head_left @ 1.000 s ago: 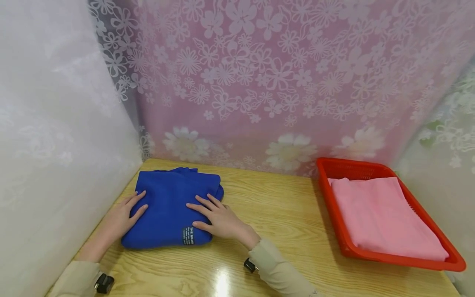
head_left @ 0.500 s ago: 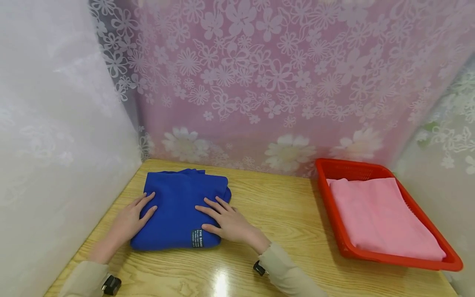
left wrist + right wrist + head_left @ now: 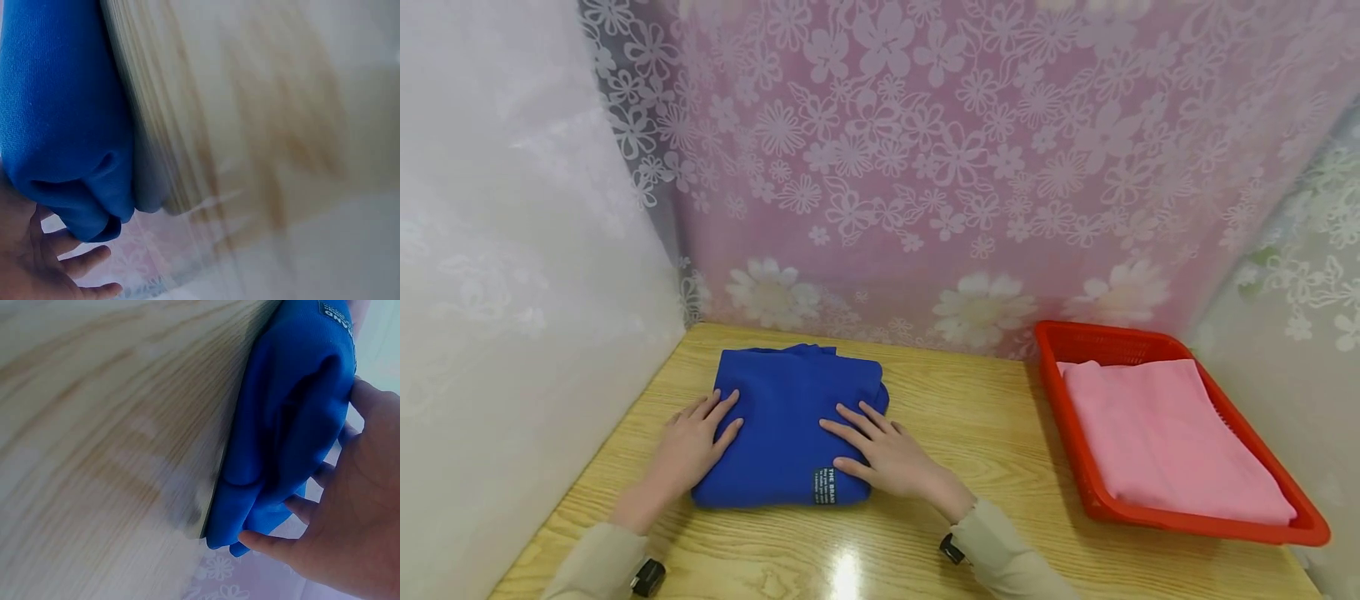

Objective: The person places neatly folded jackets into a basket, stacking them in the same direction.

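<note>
A folded blue sweatshirt-like garment (image 3: pixel 786 433) lies on the left part of the table, with a dark printed label (image 3: pixel 823 486) at its near edge. My left hand (image 3: pixel 681 446) rests on its left side, fingers spread. On the right side lies my right hand (image 3: pixel 891 458), its fingers fanned out over the top near the label. In the left wrist view, part of the left hand (image 3: pixel 37 262) shows beside the blue folds (image 3: pixel 69 106). The right wrist view has the right hand (image 3: pixel 350 506) against the layered side of the garment (image 3: pixel 281 425).
A red plastic basket (image 3: pixel 1210 527) stands at the right of the table, holding a folded pink cloth (image 3: pixel 1172 442). The wooden table (image 3: pixel 970 417) spans the space between garment and basket. Floral curtains (image 3: pixel 880 167) hang behind and at both sides.
Both hands and the blue garment have slid to the right across the table together. The garment keeps its folded shape; the basket has stayed in place.
</note>
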`<action>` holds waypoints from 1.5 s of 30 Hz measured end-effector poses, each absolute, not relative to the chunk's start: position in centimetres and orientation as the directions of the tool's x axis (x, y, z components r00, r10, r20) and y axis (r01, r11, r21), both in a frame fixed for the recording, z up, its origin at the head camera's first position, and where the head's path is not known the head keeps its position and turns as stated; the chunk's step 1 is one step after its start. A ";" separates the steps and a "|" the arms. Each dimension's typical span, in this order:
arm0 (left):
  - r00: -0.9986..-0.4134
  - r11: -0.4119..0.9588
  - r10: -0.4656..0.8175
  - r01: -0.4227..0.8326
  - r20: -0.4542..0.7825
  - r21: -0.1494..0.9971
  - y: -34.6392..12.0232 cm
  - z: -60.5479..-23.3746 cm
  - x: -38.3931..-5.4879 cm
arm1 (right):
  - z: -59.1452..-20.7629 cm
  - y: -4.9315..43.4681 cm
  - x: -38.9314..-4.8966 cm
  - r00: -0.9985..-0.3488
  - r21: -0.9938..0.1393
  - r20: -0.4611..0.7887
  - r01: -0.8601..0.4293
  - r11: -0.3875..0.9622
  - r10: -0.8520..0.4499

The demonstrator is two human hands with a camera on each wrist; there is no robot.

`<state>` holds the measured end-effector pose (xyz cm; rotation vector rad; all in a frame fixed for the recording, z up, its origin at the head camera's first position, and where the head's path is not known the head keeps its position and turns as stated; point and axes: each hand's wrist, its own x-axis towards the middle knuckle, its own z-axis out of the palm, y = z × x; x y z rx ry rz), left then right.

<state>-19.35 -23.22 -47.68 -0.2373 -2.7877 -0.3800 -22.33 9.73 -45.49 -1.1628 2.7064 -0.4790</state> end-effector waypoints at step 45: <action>-0.900 0.931 0.213 0.305 0.381 0.200 -14.4 -47.6 -20.4 | -46.4 18.3 -20.2 -0.746 -0.362 0.093 -0.643 0.675 -0.660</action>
